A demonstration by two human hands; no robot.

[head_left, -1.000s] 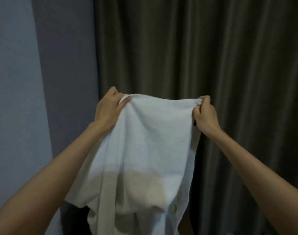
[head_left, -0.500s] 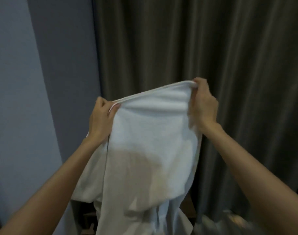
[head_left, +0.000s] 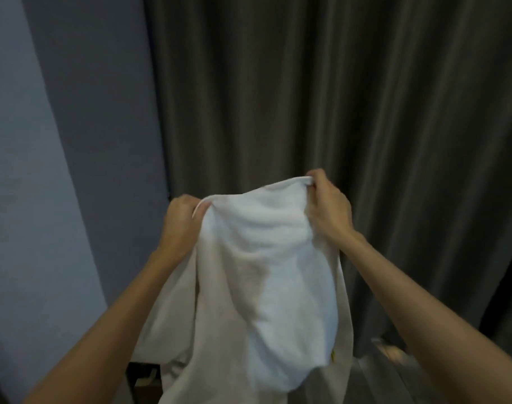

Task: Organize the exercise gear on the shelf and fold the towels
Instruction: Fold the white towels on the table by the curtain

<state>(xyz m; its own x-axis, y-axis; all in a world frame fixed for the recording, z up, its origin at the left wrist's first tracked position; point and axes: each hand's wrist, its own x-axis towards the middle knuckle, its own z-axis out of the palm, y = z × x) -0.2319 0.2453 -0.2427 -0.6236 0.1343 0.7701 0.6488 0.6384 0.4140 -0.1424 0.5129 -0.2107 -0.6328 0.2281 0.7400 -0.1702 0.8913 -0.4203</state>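
One white towel (head_left: 266,275), held in the air before one dark curtain (head_left: 336,97). Two hands: our left hand (head_left: 180,225) and right hand (head_left: 327,208) pinch its top edge, closer together than a moment ago, slackening the cloth; we judge folding begun. No shelf gear visible.

2 bare forearms, no sleeves, with bare hands (head_left: 182,225).
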